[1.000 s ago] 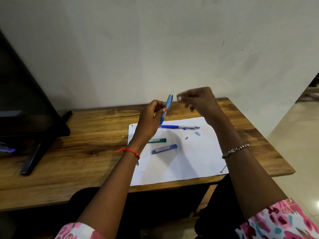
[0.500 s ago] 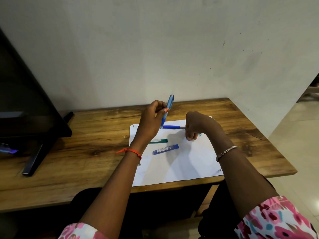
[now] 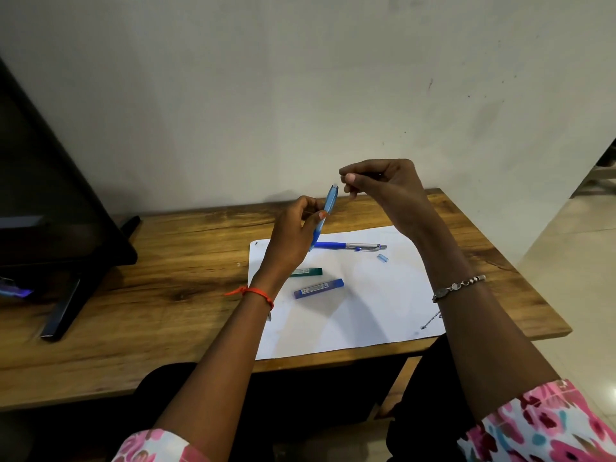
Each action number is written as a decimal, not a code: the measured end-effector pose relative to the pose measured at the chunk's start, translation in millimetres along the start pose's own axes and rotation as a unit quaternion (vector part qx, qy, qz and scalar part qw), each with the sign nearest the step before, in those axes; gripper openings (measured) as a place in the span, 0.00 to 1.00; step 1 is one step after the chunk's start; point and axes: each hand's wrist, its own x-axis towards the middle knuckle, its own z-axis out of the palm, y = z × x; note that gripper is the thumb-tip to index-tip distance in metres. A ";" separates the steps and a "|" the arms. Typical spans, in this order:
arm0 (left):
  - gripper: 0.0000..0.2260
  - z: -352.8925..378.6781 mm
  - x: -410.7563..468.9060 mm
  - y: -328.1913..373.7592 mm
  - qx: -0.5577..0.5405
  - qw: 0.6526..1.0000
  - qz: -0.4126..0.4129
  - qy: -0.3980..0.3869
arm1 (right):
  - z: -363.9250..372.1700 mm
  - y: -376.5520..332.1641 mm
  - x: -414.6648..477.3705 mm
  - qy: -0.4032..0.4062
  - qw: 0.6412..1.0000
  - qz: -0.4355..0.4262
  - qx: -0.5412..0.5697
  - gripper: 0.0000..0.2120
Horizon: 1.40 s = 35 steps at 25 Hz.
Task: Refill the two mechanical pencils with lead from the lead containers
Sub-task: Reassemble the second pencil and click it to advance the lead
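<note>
My left hand (image 3: 293,235) holds a light blue mechanical pencil (image 3: 328,205) nearly upright, its top end up. Just right of that top end, my right hand (image 3: 383,185) has thumb and forefinger pinched together; what they pinch is too small to make out. A second pencil (image 3: 346,245), dark blue and silver, lies on the white paper (image 3: 366,311). A clear blue cap (image 3: 382,258) rests below its tip end. A green lead container (image 3: 308,271) and a blue lead container (image 3: 318,288) lie flat near my left wrist.
The paper lies on a wooden table (image 3: 166,261) against a pale wall. A black monitor (image 3: 50,195) on a stand fills the table's left side. The table's right edge drops to a tiled floor. A small chain (image 3: 431,320) hangs from my right wrist's bracelet.
My right hand dropped to the paper by the cap, then rose back to the pencil's top. A tiny grey piece that lay on the paper is gone. The left hand stayed put.
</note>
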 end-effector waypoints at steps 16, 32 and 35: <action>0.08 0.5 -1.0 0.5 0.012 1.000 0.008 -0.009 | 0.1 3.4 3.4 -0.022 0.993 -0.027 -0.110 0.09; 0.08 1.0 -2.8 0.8 0.021 1.000 0.005 -0.018 | -0.1 1.4 1.8 -0.027 0.997 -0.010 -0.075 0.10; 0.08 1.1 -2.2 0.4 0.019 1.000 0.000 -0.017 | -0.7 0.9 1.7 -0.028 0.995 -0.009 -0.092 0.10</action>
